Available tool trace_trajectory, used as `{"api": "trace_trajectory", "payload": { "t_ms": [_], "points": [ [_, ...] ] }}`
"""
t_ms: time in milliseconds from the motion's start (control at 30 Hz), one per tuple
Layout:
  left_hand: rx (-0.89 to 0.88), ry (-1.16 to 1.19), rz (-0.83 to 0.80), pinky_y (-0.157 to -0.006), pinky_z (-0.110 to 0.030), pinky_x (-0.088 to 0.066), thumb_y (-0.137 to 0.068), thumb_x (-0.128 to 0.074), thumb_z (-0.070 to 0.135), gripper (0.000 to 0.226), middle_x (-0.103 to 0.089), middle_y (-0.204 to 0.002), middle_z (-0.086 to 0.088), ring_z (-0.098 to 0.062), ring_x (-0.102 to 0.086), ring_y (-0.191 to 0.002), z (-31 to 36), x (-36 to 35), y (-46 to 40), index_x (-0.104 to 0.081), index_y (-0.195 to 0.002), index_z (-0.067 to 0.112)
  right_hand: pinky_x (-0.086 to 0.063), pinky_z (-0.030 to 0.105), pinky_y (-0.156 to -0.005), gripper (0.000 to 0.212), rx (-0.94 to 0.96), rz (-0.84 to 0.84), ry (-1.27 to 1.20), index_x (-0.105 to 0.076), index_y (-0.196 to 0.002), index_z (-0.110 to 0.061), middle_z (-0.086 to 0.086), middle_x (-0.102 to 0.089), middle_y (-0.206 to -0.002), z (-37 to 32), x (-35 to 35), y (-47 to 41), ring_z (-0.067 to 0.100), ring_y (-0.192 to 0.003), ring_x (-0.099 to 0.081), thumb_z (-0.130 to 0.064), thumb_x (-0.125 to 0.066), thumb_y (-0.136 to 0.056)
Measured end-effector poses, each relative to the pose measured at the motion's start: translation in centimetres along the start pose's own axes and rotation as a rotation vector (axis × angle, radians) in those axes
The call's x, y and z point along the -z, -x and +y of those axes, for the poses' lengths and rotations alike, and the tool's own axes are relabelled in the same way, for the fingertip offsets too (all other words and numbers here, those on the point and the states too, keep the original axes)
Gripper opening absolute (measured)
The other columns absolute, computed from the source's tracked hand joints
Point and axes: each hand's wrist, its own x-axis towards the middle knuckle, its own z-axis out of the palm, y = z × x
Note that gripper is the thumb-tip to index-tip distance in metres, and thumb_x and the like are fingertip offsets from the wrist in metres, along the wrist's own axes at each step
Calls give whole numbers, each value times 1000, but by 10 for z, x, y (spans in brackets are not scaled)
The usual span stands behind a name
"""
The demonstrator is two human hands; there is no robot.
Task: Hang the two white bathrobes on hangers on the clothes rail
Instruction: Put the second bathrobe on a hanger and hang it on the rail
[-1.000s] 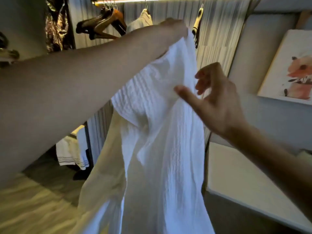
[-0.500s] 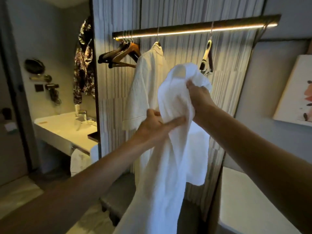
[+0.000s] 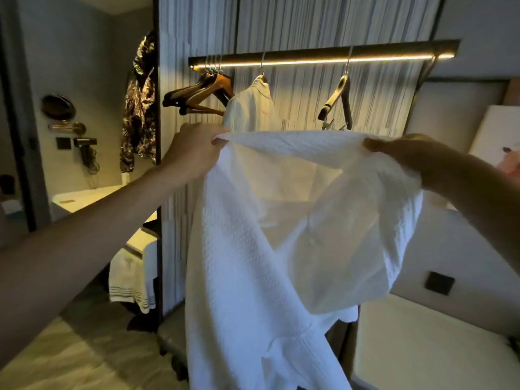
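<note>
A person spreads a white waffle-weave cotton bathrobe (image 3: pixel 253 249) between two raised hands in front of a dark metal clothes rail (image 3: pixel 323 53) lit along its underside. The left hand (image 3: pixel 194 149), at 9 o'clock of the stretched top edge, is closed with the fingers pinching one corner of the cloth; the right hand (image 3: pixel 408 153), at 3 o'clock, is likewise clenched on the opposite end. Held taut and level this way, the garment opens to show its inside, apparently so that the shoulders can be found and a hanger slipped in. The rest of the robe falls free toward 6 o'clock.

Behind it, at 12 o'clock, a second white bathrobe (image 3: pixel 250 108) already hangs from the rail on its own hanger, which suggests half the job is done. A single empty brown wooden hanger (image 3: pixel 337 99) waits at 1 o'clock, well apart from a bunch of brown wooden hangers (image 3: pixel 202 94) crowded at 11 o'clock; its free position makes it the likely one for the robe in hand.
</note>
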Motion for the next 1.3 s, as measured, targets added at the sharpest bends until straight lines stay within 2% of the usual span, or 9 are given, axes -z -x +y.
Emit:
{"api": "trace_trajectory", "payload": {
  "t_ms": [233,400,500,600,833,967,1100,1200,1300],
  "points": [
    [-125,98,-79,-80,-34,-60,-90,-66,17,25,-76,-103,-9,-16,-72,-88,43,1,3,-74,-112,11,-46,33,-64,43,53,240,-36,-60,-105,-11,7,-60,-87,4,1,-6,23,-71,-58,-49,-64,-86],
    [-245,-59,-104,-79,-41,-59,-89,-66,20,21,-78,-91,-8,-18,-72,-81,57,7,6,-77,-106,13,-41,30,-64,61,152,297,753,-63,-95,3,12,-57,-81,16,16,-9,26,-71,-53,-56,-50,-92],
    [53,353,-164,-71,-35,-62,-90,-65,15,22,-76,-93,-11,-22,-75,-79,79,4,-2,-74,-108,7,-50,33,-71,66,479,366,720,-57,-116,-1,12,-61,-98,22,-4,2,25,-87,-58,-60,-53,-87],
    [342,829,-345,-78,-33,-61,-94,-59,10,24,-71,-104,-12,-25,-72,-94,102,-12,-4,-65,-115,1,-51,34,-82,70,605,-99,324,-45,-134,-12,1,-58,-116,5,-55,36,20,-103,-59,-62,-56,-85],
    [-14,361,-416,-63,-34,-39,-99,-45,38,17,-55,-84,-2,-20,-55,-75,90,-42,12,-48,-102,21,-59,43,-74,43,671,-114,510,-72,-88,-4,14,-73,-82,5,-59,25,27,-75,-70,-45,-62,-89],
    [-281,-2,-533,-66,-33,-46,-89,-63,22,59,-58,-111,-6,-21,-57,-84,74,-63,35,-28,-136,18,-55,21,-66,27,787,-155,721,-73,-88,-10,-3,-67,-75,-10,-42,20,6,-65,-64,-36,-67,-88],
    [-209,-119,-713,-87,-30,-41,-91,-62,18,78,-51,-140,-12,-29,-54,-117,42,-87,66,-18,-154,14,-38,9,-59,20,792,-119,801,-74,-91,-13,-10,-61,-71,-1,-27,16,-4,-65,-56,-32,-69,-87],
    [-127,-69,-866,-81,-37,-46,-91,-65,29,33,-65,-108,-7,-28,-62,-96,6,-106,105,-57,-118,12,-45,18,-67,21,696,-86,816,-73,-90,-13,-11,-59,-70,11,-6,12,2,-67,-57,-33,-68,-87],
    [27,156,-546,-72,-29,-51,-93,-58,15,2,-61,-90,-3,-25,-64,-84,1,-113,121,-58,-94,17,-43,16,-60,24,638,-107,710,-72,-95,-10,-4,-64,-77,18,6,15,9,-71,-61,-32,-64,-90]
  ]
}}
